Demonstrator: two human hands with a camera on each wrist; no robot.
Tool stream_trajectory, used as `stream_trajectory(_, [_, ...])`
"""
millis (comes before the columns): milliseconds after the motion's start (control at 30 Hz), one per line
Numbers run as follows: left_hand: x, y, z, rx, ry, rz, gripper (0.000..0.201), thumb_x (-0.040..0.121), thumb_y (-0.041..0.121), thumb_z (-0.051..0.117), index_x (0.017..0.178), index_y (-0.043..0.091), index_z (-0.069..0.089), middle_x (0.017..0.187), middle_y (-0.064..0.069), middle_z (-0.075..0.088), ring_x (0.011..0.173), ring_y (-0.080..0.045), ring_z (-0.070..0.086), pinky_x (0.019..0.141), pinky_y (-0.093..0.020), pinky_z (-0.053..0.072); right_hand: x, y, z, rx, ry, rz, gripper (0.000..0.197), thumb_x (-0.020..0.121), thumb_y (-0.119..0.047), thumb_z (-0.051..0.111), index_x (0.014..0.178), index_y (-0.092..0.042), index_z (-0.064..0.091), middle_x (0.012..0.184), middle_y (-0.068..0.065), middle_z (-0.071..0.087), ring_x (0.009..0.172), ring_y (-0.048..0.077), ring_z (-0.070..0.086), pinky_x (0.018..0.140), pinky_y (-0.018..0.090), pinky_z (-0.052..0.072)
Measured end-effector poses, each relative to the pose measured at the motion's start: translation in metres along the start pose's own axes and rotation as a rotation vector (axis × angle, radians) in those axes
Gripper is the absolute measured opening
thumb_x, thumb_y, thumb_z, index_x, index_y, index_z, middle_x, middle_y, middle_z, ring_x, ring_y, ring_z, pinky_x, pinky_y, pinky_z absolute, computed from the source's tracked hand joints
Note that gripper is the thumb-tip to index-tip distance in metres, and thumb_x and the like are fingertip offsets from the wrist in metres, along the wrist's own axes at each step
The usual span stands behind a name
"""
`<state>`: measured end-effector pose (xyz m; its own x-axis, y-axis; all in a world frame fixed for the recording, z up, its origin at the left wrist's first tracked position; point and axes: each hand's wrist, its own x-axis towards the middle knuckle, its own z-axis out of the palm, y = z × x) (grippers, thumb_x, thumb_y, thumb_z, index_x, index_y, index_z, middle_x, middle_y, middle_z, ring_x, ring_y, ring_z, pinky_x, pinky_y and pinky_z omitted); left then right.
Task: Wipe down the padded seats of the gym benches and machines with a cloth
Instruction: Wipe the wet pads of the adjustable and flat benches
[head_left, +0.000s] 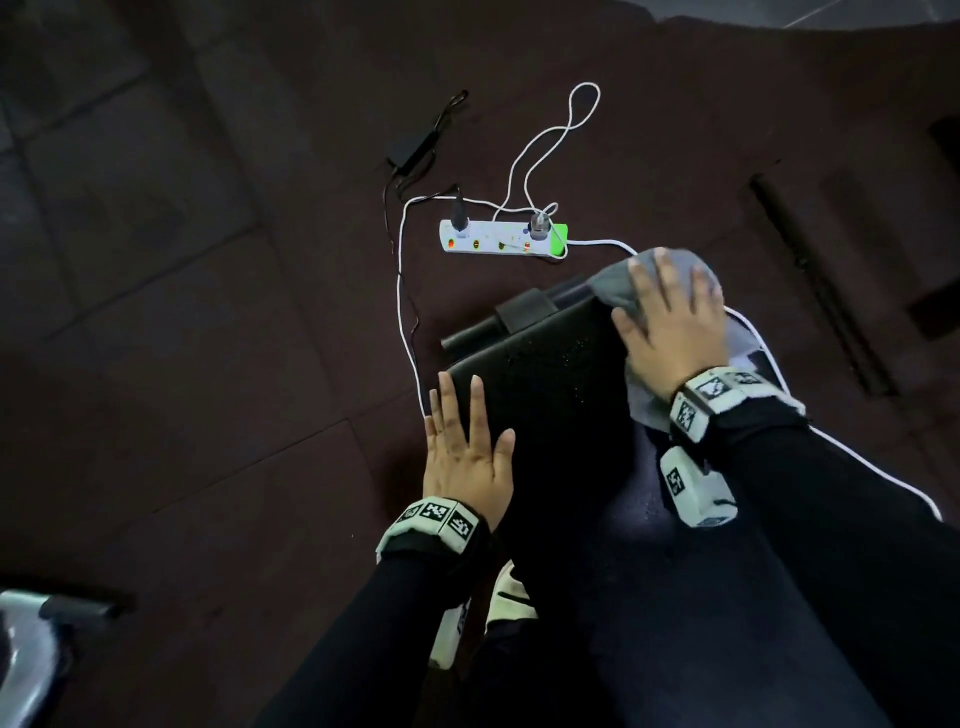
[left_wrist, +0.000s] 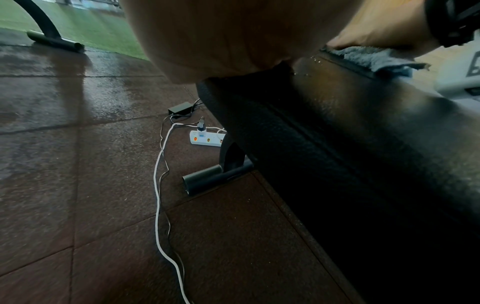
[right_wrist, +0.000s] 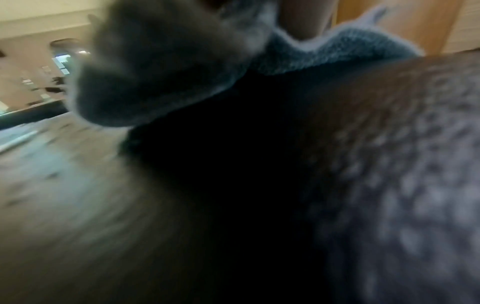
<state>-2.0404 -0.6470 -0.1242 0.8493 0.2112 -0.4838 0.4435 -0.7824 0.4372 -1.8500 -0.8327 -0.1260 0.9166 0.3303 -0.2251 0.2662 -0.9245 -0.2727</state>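
Observation:
A black padded bench seat (head_left: 550, 384) runs away from me, with small droplets on its far half. My right hand (head_left: 670, 322) lies flat with spread fingers on a grey-blue cloth (head_left: 618, 286), pressing it onto the seat's far right corner. The cloth (left_wrist: 374, 58) shows on the pad's (left_wrist: 363, 123) far edge in the left wrist view, and hangs over the pad's (right_wrist: 363, 144) corner as a blurred grey-blue cloth (right_wrist: 161, 67) in the right wrist view. My left hand (head_left: 465, 452) rests flat on the seat's left edge, fingers straight, holding nothing.
A white power strip (head_left: 501, 239) with plugs and white and black cables (head_left: 408, 312) lies on the dark rubber floor tiles just beyond the bench. A black adapter (head_left: 413, 145) sits further out. The bench's foot bar (left_wrist: 213, 179) stands on the floor. A metal frame (head_left: 26, 649) is at lower left.

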Motion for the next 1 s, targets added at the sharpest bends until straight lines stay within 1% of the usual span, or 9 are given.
stream_trajectory(100, [0.0,-0.001,0.001,0.001,0.0,0.002,0.076,0.084,0.069,-0.009,0.146,0.029,-0.024,0.147,0.004,-0.045,0.143,-0.02,-0.029,0.117,-0.037,-0.013,-0.029,-0.021,0.016,-0.085,0.005,-0.216,0.061,0.091,-0.053,0.028,0.147,-0.028,0.024,0.155,0.004,0.023,0.137,0.046,0.021,0.109,0.057,0.008])
stream_trajectory(233, [0.0,0.0,0.0,-0.013,-0.002,-0.005,0.072,0.087,0.062,0.002,0.146,0.03,-0.024,0.144,0.008,-0.048,0.141,-0.017,-0.031,0.117,-0.036,-0.015,-0.097,-0.008,0.029,-0.057,-0.016,-0.305,0.058,0.091,-0.045,0.033,0.146,-0.031,0.024,0.154,-0.002,0.024,0.14,0.035,0.018,0.112,0.051,0.013])
stream_trajectory(333, [0.001,0.001,0.0,-0.018,-0.005,0.0,0.07,0.087,0.06,0.002,0.146,0.031,-0.025,0.144,0.007,-0.049,0.141,-0.018,-0.032,0.117,-0.037,-0.014,-0.124,0.027,0.022,-0.101,-0.041,-0.211,0.057,0.093,-0.046,0.026,0.148,-0.036,0.017,0.153,-0.002,0.025,0.14,0.031,0.019,0.111,0.049,0.014])
stream_trajectory(433, [0.0,0.0,0.0,-0.031,0.003,0.0,0.07,0.087,0.061,0.002,0.145,0.032,-0.025,0.144,0.008,-0.049,0.141,-0.017,-0.032,0.117,-0.037,-0.015,-0.111,0.045,0.008,-0.052,-0.064,-0.029,0.056,0.094,-0.048,0.021,0.148,-0.031,0.019,0.155,-0.003,0.019,0.142,0.031,0.014,0.113,0.05,0.012])
stream_trajectory(533, [0.001,0.0,0.002,-0.038,0.021,-0.003,0.071,0.087,0.061,0.003,0.146,0.031,-0.023,0.145,0.008,-0.047,0.142,-0.018,-0.03,0.117,-0.037,-0.013,-0.078,0.044,-0.002,-0.013,-0.045,0.06,0.06,0.092,-0.051,0.018,0.148,-0.03,0.019,0.157,-0.006,0.009,0.142,0.035,0.013,0.113,0.053,0.013])
stream_trajectory(700, [0.001,-0.001,0.003,-0.032,0.03,-0.003,0.072,0.087,0.065,0.001,0.146,0.032,-0.024,0.145,0.008,-0.047,0.143,-0.019,-0.028,0.117,-0.036,-0.013,-0.027,0.009,-0.006,0.015,-0.044,0.114,0.072,0.085,-0.059,0.009,0.15,-0.029,0.014,0.159,0.0,0.004,0.143,0.036,0.006,0.114,0.053,0.006])
stream_trajectory(833, [0.001,-0.001,0.003,-0.037,0.038,-0.004,0.072,0.087,0.062,0.003,0.146,0.03,-0.022,0.146,0.007,-0.045,0.143,-0.019,-0.027,0.117,-0.036,-0.013,-0.036,-0.023,0.011,-0.039,-0.028,-0.045,0.066,0.089,-0.051,0.024,0.148,-0.021,0.025,0.155,0.008,0.02,0.138,0.046,0.018,0.109,0.059,0.008])
stream_trajectory(900, [0.002,0.0,0.003,-0.034,0.046,-0.007,0.071,0.087,0.061,0.004,0.146,0.03,-0.022,0.147,0.006,-0.043,0.143,-0.019,-0.027,0.116,-0.035,-0.013,-0.062,-0.028,0.022,-0.062,-0.011,-0.164,0.061,0.091,-0.046,0.03,0.147,-0.023,0.024,0.155,0.006,0.022,0.138,0.042,0.019,0.109,0.058,0.011])
stream_trajectory(1000, [0.001,-0.001,0.004,-0.03,0.054,-0.009,0.071,0.088,0.061,0.005,0.146,0.03,-0.02,0.149,0.003,-0.04,0.143,-0.019,-0.027,0.116,-0.035,-0.013,-0.112,-0.016,0.032,-0.045,-0.055,-0.278,0.059,0.092,-0.045,0.029,0.148,-0.032,0.018,0.156,-0.002,0.019,0.142,0.031,0.011,0.113,0.052,0.011])
